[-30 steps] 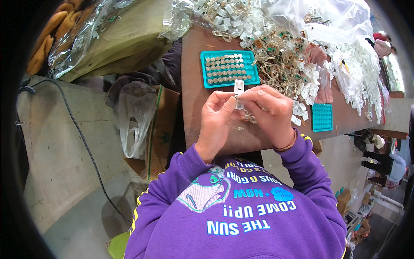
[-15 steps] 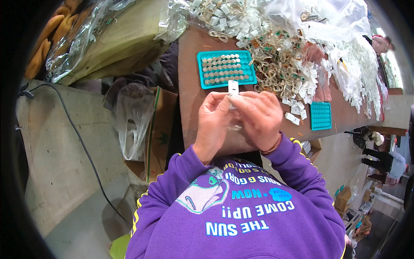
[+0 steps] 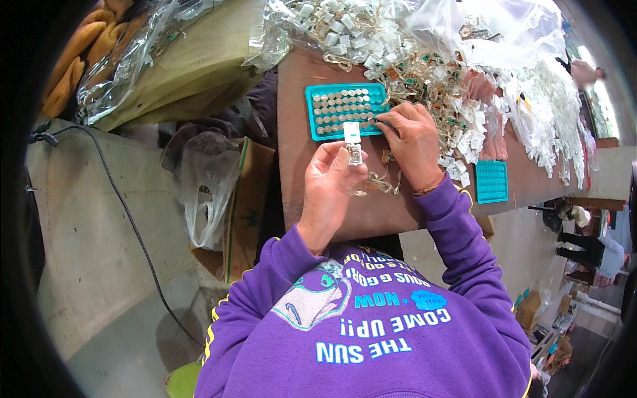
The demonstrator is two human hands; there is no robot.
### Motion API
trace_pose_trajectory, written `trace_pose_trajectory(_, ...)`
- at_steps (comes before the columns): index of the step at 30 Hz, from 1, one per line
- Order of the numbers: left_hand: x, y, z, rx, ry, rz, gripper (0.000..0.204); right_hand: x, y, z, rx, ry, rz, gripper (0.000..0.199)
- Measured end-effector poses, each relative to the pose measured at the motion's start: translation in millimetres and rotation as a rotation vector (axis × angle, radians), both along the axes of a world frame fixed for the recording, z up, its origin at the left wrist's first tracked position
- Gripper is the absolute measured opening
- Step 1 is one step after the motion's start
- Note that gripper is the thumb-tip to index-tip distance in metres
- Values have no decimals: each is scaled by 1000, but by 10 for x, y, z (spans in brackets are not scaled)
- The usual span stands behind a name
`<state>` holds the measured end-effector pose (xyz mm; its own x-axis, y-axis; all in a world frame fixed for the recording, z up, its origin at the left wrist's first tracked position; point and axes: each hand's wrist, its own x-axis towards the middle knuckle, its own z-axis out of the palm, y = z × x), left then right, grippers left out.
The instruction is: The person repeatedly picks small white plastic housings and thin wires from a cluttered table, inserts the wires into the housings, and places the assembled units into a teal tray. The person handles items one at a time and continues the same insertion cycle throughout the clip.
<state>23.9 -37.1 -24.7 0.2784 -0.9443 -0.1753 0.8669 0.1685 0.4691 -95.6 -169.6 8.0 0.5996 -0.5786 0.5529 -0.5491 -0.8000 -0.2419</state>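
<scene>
Fingers of the left hand pinch a white case while the right hand bends at a teal tray of silver discs, its grip unclear.

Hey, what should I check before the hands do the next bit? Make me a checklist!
1. Left hand holding the small white case: ok, pinched upright in the fingers.
2. Right hand at the nearer teal tray: ok, fingertips at its right side.
3. Silver discs in that tray: ok, lined up in rows.
4. Tray completely full: not ok, bare teal shows on its right.
5. Disc between the right fingertips: cannot tell, too small.
</scene>
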Motion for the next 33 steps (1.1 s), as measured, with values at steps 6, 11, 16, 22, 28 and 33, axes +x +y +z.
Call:
trace_pose_trajectory(6, -11, 3, 25, 31, -13, 7, 19, -88, -38, 30, 18, -57, -11, 7)
trace_pose_trajectory(11, -2, -1, 11, 13, -3, 4, 18, -68, -52, 1, 18, 7, 21, 11)
trace_pose_trajectory(16, 12, -4, -2, -11, -17, -19, 16, -48, -48, -21, 48, 47, 34, 9)
trace_pose_trajectory(22, 8, 0, -10, -21, 0, -18, 15, -34, -70, 10, 80, 13, 42, 11)
trace_pose_trajectory(28, 2, -19, -13, -46, -38, -13, 15, -45, 149, 277, 460, -250, 146, 13)
trace_pose_trajectory(33, -28, -22, 25, 1, -75, -5, 13, 29, 365, 369, 468, -299, 279, 15)
